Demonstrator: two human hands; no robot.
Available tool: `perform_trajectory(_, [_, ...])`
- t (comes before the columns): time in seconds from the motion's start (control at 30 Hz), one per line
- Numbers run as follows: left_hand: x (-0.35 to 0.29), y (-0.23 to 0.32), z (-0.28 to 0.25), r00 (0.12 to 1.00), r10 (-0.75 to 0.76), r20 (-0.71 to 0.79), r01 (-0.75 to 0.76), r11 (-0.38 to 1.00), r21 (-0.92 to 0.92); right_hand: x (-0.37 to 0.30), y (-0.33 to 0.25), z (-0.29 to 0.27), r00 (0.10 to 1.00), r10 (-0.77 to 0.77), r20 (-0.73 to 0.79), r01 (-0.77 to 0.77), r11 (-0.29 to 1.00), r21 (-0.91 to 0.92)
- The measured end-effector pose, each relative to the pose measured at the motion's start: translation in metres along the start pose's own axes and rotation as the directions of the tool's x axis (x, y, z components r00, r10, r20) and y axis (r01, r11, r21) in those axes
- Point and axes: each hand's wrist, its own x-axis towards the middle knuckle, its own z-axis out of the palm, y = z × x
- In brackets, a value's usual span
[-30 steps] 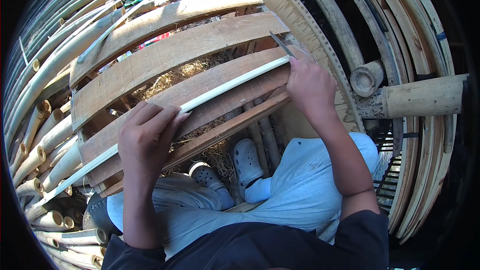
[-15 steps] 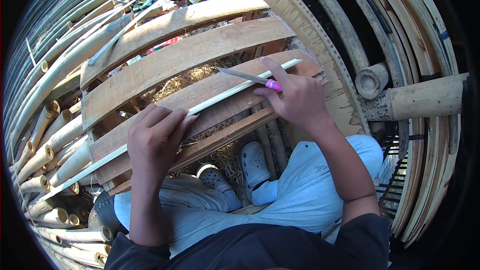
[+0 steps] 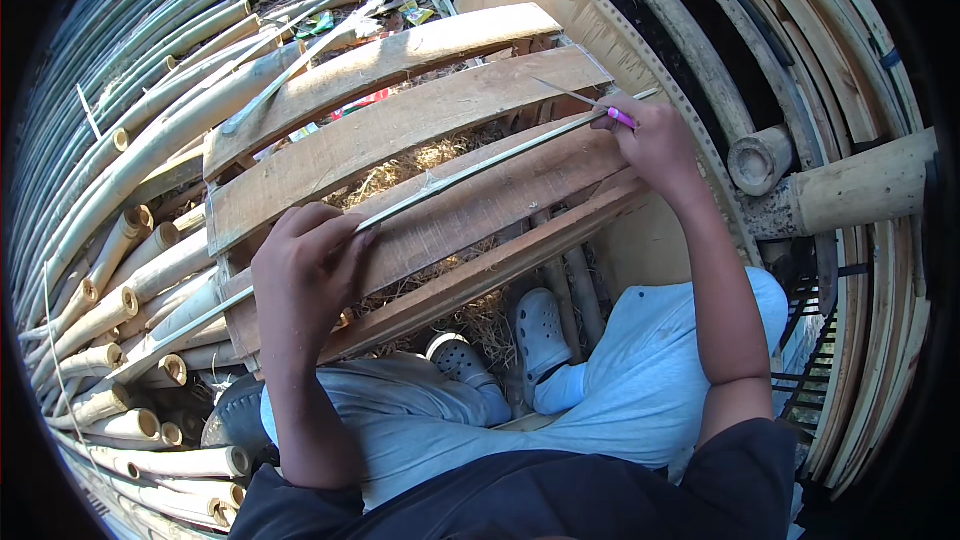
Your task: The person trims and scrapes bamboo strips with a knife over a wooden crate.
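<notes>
A long, thin, pale bamboo strip (image 3: pixel 480 167) runs slantwise over a slatted wooden bench (image 3: pixel 420 115), from the lower left up to the right. My left hand (image 3: pixel 300 265) is closed round the strip near the bench's left part, fingertips pinching it from above. Toward the strip's right end, my right hand (image 3: pixel 660 145) grips a knife (image 3: pixel 621 117) with a pink handle. Its narrow blade points up and left, lying across the strip near the fingers. Whether the right fingers also pinch the strip is hidden. A small pale sliver sticks up midway along it.
Bamboo poles (image 3: pixel 110 240) lie stacked on the left. A curved plywood sheet (image 3: pixel 600 20) stands beyond the bench's right end, with a thick bamboo post (image 3: pixel 860 185) and long slats (image 3: pixel 850 40) farther right. Fibrous shavings (image 3: pixel 420 165) lie beneath the bench, near my clogs (image 3: pixel 545 335).
My right hand with the knife has moved up and right toward the strip's far end. My left hand keeps its hold. The whole view has shifted slightly.
</notes>
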Motion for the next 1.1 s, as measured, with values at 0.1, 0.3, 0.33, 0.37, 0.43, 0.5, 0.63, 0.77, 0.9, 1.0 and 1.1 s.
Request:
perform_trajectory(0.1, [0.001, -0.001, 0.009, 0.998, 0.052, -0.023, -0.051, 0.999, 0.017, -0.001, -0.006, -0.006, 0.999, 0.041, 0.015, -0.041, 0.999, 0.001])
perform_trajectory(0.3, [0.001, 0.012, 0.017, 0.993, 0.113, -0.029, -0.112, 0.993, 0.036, -0.025, -0.075, -0.029, 0.985, 0.085, 0.152, -0.131, 0.937, 0.325])
perform_trajectory(0.33, [-0.001, 0.013, 0.020, 0.992, 0.119, -0.028, -0.119, 0.993, 0.018, -0.030, -0.082, -0.025, 0.997, 0.010, 0.071, -0.034, 0.939, 0.342])
perform_trajectory(0.37, [-0.002, 0.015, 0.022, 0.992, 0.125, -0.028, -0.125, 0.992, 0.000, -0.036, -0.089, -0.022, 0.998, 0.015, 0.069, -0.037, 0.940, 0.340])
perform_trajectory(0.43, [-0.005, 0.017, 0.030, 0.990, 0.125, -0.058, -0.126, 0.992, -0.015, -0.048, -0.103, -0.019, 0.983, 0.046, 0.175, -0.059, 0.996, 0.068])
perform_trajectory(0.5, [-0.007, 0.020, 0.038, 0.987, 0.152, -0.054, -0.153, 0.988, -0.025, -0.068, -0.121, -0.009, 0.985, 0.000, 0.174, -0.006, 0.999, 0.033])
perform_trajectory(0.63, [-0.003, 0.027, 0.046, 0.964, 0.235, -0.122, -0.237, 0.971, -0.006, -0.090, -0.137, 0.019, 0.981, 0.081, 0.175, -0.066, 0.994, -0.088])
perform_trajectory(0.77, [-0.004, 0.024, 0.050, 0.972, 0.197, -0.125, -0.205, 0.977, -0.051, -0.082, -0.120, 0.024, 0.992, 0.009, 0.124, 0.012, 0.986, -0.167])
perform_trajectory(0.9, [-0.004, 0.022, 0.052, 0.976, 0.179, -0.126, -0.190, 0.978, -0.087, -0.091, -0.132, 0.041, 0.998, 0.063, 0.022, -0.056, 0.972, -0.228])
perform_trajectory(1.0, [-0.004, 0.023, 0.052, 0.976, 0.173, -0.130, -0.183, 0.981, -0.069, -0.085, -0.127, 0.033, 0.998, 0.013, 0.067, -0.001, 0.984, -0.178])
perform_trajectory(1.1, [-0.003, 0.024, 0.052, 0.975, 0.172, -0.138, -0.178, 0.984, -0.029, -0.085, -0.139, 0.032, 0.999, 0.036, 0.012, -0.031, 0.956, -0.291])
